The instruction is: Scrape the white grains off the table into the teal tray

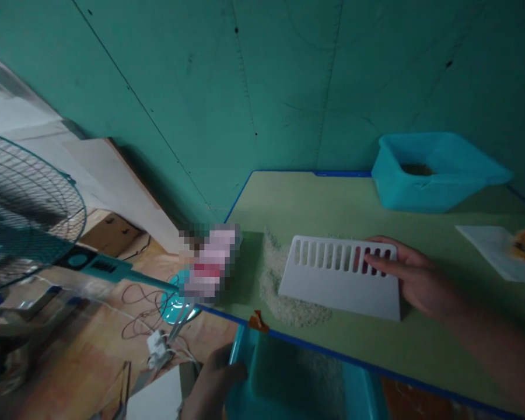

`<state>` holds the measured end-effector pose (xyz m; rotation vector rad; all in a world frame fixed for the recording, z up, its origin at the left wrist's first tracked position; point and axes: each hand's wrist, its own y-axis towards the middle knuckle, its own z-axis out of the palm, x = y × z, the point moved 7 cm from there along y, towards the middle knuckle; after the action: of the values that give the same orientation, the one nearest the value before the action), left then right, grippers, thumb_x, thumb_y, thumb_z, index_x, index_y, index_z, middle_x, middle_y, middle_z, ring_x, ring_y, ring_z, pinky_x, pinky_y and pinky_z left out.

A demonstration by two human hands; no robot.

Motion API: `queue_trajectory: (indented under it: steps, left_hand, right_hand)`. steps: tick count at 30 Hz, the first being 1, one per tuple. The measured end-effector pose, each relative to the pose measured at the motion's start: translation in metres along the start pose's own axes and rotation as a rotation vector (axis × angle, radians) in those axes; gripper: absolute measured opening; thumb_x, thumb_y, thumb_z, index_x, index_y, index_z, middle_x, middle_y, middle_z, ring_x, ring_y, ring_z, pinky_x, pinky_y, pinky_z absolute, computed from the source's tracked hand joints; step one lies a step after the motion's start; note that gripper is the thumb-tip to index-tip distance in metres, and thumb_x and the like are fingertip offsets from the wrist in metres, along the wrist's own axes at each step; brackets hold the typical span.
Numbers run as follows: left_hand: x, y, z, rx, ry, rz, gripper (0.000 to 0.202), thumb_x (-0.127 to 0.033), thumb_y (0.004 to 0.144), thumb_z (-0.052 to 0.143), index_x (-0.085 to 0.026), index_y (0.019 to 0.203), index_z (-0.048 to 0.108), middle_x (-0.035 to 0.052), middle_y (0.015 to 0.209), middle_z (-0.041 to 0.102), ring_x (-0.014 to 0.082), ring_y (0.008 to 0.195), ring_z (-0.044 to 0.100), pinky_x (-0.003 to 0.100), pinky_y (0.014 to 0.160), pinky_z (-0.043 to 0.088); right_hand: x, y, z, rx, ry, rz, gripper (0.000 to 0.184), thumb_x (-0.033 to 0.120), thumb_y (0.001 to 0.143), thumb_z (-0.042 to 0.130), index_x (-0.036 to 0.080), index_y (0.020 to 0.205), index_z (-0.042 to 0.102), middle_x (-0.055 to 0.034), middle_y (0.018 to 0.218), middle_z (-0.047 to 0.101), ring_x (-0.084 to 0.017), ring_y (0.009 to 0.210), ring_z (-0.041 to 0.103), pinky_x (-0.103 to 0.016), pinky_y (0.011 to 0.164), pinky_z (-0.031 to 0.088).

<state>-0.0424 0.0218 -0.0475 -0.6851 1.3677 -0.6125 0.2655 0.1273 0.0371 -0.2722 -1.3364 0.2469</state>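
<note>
Right hand (413, 274) has its fingers pinched on one end of a white slotted board (339, 291), thumb in front, rest behind the slots. The pale grains (293, 306) lie on the worktop (367, 344) past the board's far end, left of those fingers. Left hand (219, 382) has its fingers closed on the side of a teal tub (240, 356) below the edge, some grains inside. Looks like the scraping-together step tbh. Next move probably calls for a low board edge and a steady tub.
</note>
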Motion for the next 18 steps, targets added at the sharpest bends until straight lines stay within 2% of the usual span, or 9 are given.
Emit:
queue_trajectory:
  steps: [5,10,18]
  left_hand:
    - [0.0,-0.012,0.007,-0.043,-0.067,-0.033,0.029,-0.013,0.052,0.058,-0.011,0.078,0.069,0.0046,0.059,0.068,0.0228,0.058,0.063,0.029,0.051,0.046]
    - [0.001,-0.014,0.008,-0.071,-0.088,-0.062,0.028,-0.012,0.053,0.061,-0.012,0.081,0.068,0.0052,0.062,0.069,0.0222,0.055,0.063,0.027,0.046,0.045]
    - [0.006,-0.008,0.007,-0.052,-0.094,-0.026,0.027,-0.013,0.053,0.061,-0.012,0.08,0.067,0.005,0.063,0.069,0.0222,0.056,0.062,0.032,0.056,0.048]
  right_hand:
    - [0.001,0.004,-0.005,-0.006,-0.028,-0.026,0.021,0.033,0.062,0.073,0.024,0.077,0.061,0.0048,0.064,0.065,-0.012,0.054,0.058,-0.022,0.05,0.044]
    - [-0.002,0.007,-0.008,0.02,-0.067,0.007,0.025,0.036,0.06,0.074,0.024,0.076,0.06,0.0053,0.063,0.064,-0.012,0.051,0.057,-0.022,0.048,0.043]
    - [-0.01,0.0,-0.007,0.112,-0.119,0.135,0.029,0.039,0.066,0.072,0.025,0.086,0.056,0.0051,0.065,0.067,-0.011,0.052,0.06,-0.02,0.047,0.044]
